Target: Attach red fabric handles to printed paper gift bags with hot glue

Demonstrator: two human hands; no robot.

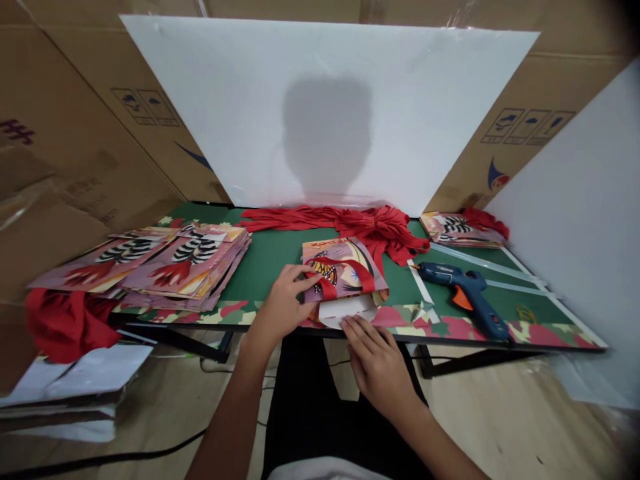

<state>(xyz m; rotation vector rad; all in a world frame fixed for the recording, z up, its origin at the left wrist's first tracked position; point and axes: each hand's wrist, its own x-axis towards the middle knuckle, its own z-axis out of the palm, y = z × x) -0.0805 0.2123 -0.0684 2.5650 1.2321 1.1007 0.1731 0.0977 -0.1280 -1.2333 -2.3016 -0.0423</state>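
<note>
A small printed paper bag (357, 257) with a butterfly picture and red ribbon handles (367, 283) lies at the table's front edge, its white inner flap (345, 310) turned toward me. My left hand (286, 303) grips the bag's left side, thumb and fingers by the ribbon. With fingers bent over the edge of the white flap, my right hand (377, 360) holds the bag's near end; its thumb is mostly hidden. To the right lies a blue glue gun (463, 287) with an orange trigger, nozzle pointing left.
Stacks of printed bags (187, 267) cover the table's left side. Red ribbons (373, 227) are heaped at the back, before a white board (225, 100). More bags (450, 230) sit back right, near clear glue sticks (490, 260). Red cloth (70, 327) hangs at the left edge.
</note>
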